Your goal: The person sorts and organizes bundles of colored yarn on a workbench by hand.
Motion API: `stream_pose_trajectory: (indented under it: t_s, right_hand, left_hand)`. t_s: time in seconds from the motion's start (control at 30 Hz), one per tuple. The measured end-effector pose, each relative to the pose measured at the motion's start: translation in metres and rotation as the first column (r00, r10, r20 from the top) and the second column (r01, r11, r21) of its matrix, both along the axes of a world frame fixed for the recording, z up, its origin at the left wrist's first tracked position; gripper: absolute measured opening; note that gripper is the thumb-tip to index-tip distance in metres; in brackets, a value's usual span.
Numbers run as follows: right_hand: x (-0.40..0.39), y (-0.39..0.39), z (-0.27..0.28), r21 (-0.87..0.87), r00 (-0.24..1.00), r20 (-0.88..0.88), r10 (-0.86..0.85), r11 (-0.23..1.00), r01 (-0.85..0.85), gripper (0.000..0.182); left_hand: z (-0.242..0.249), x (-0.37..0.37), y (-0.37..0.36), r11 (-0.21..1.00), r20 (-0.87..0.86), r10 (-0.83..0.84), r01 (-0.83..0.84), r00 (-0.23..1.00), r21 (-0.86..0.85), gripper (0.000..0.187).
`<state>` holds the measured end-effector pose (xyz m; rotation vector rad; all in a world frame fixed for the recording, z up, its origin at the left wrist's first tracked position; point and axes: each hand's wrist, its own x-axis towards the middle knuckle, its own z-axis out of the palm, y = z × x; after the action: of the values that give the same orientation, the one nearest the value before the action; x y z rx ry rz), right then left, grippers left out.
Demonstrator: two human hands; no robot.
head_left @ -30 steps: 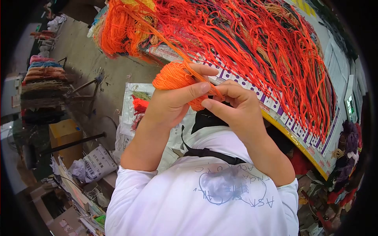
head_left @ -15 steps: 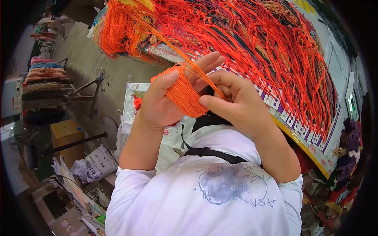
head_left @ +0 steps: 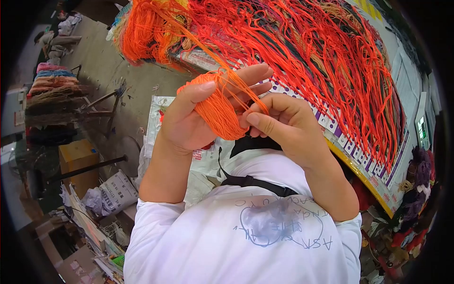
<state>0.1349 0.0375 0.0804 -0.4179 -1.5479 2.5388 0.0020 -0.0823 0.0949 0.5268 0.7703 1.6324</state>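
Orange hank [head_left: 220, 116]: looped about the left hand [head_left: 185, 124], which is spread flat, fingers extended, seemingly serving as a former. Orange strands [head_left: 257, 102]: pinched between thumb and forefinger of the right hand [head_left: 280, 124], just beside the hank, probably for control. Beyond both hands: orange skein [head_left: 149, 35], apparently the strands' source; to its right, red cords [head_left: 302, 57], spread lengthwise, presumably against tangling.
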Motion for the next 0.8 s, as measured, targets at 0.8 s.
stream_pose_trajectory:
  t_s: [0.8]
  right_hand:
    - [-0.004, -0.003, -0.015, 0.332, 0.955, -0.237, -0.179, 0.909, 0.253, 0.011]
  left_hand:
    - [0.001, -0.001, -0.005, 0.989, -0.255, 0.065, -0.096, 0.965, -0.111, 0.058]
